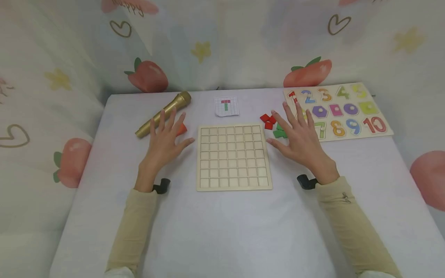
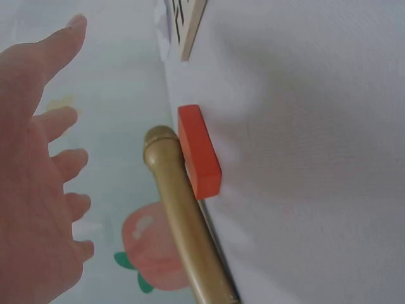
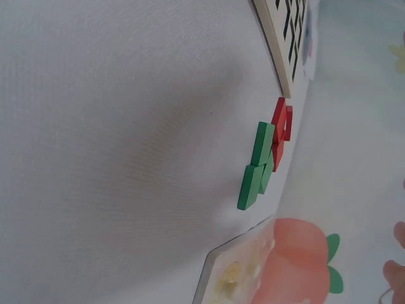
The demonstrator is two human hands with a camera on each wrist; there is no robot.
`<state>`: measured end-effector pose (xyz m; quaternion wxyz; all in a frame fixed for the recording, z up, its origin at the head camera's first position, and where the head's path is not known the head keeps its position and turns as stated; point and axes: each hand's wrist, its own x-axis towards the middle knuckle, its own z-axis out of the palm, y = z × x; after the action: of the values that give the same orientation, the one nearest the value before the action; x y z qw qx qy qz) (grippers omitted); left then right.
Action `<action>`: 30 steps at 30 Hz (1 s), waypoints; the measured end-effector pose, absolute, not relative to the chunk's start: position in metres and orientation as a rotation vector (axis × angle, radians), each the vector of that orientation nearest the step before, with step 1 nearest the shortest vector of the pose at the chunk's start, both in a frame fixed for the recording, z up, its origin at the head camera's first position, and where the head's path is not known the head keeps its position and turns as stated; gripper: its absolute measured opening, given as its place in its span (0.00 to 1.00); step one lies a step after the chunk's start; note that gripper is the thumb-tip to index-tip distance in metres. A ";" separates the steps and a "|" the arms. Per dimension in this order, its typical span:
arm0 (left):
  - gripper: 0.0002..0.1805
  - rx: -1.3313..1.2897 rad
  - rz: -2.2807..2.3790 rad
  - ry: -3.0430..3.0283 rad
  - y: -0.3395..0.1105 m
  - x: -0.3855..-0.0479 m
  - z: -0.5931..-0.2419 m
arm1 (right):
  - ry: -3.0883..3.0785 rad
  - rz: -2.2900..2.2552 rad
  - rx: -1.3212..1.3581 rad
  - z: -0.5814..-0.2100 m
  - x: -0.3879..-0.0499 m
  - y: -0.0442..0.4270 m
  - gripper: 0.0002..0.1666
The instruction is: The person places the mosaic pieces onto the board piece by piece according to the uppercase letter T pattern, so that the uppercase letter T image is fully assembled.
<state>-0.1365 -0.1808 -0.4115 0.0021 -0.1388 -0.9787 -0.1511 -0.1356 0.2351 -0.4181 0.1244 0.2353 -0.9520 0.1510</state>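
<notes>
Fingers spread, my left hand [image 1: 163, 143] hovers over the left of the table, holding nothing. Near it lie a gold toy microphone [image 1: 147, 126] and an orange-red block [image 1: 182, 130]; the left wrist view shows the block [image 2: 201, 152] beside the microphone [image 2: 183, 221]. On the other side my right hand [image 1: 301, 142] is also spread and holds nothing. By its fingertips are several small red tiles [image 1: 268, 125] and green tiles [image 1: 278, 134], partly covered in the head view. Between the hands lies a wooden grid board [image 1: 233, 158] with bare squares.
Behind the grid board lies a paper card [image 1: 231, 112] with a red and green T pattern on a grid. A wooden number puzzle [image 1: 351, 121] fills the back right, partly behind the right hand. A printed curtain [image 1: 236, 46] hangs along the table's back edge.
</notes>
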 end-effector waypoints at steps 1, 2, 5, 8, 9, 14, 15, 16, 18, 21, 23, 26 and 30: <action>0.49 -0.436 -0.475 -3.073 -0.180 -0.137 -0.411 | -2.774 0.437 0.685 -0.418 -0.136 0.235 0.53; 0.49 -0.438 -0.478 -3.074 -0.180 -0.137 -0.411 | -2.773 0.434 0.686 -0.418 -0.136 0.235 0.53; 0.49 -0.440 -0.472 -3.079 -0.178 -0.137 -0.411 | -2.770 0.435 0.689 -0.418 -0.137 0.235 0.52; 0.49 -0.437 -0.463 -3.088 -0.178 -0.136 -0.410 | -2.771 0.434 0.690 -0.418 -0.137 0.235 0.52; 0.49 -0.436 -0.455 -3.091 -0.178 -0.135 -0.410 | -2.776 0.433 0.687 -0.418 -0.138 0.235 0.52; 0.50 -0.455 -0.447 -3.094 -0.178 -0.132 -0.411 | -2.816 0.434 0.661 -0.417 -0.137 0.235 0.51; 0.50 -0.465 -0.450 -3.094 -0.177 -0.132 -0.411 | -2.821 0.434 0.657 -0.417 -0.138 0.236 0.51; 0.50 -0.474 -0.450 -3.094 -0.177 -0.131 -0.412 | -2.823 0.440 0.655 -0.417 -0.138 0.235 0.51; 0.50 -0.497 -0.439 -3.097 -0.177 -0.129 -0.413 | -2.821 0.456 0.654 -0.416 -0.139 0.236 0.50; 0.50 -0.518 -0.423 -3.113 -0.177 -0.127 -0.417 | -2.797 0.497 0.656 -0.417 -0.142 0.236 0.49; 0.50 -0.521 -0.424 -3.134 -0.177 -0.126 -0.419 | -2.780 0.537 0.658 -0.417 -0.144 0.236 0.48; 0.50 -0.537 -0.467 -3.189 -0.176 -0.121 -0.421 | -2.773 0.602 0.646 -0.419 -0.148 0.235 0.46; 0.51 -0.603 -0.587 -3.285 -0.172 -0.114 -0.423 | -2.863 0.801 0.564 -0.420 -0.158 0.233 0.40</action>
<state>-0.1142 -0.1722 -0.4233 -0.1245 -0.1765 -0.9611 -0.1719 -0.1576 0.2329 -0.4198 0.0580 0.1861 -0.9446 0.2642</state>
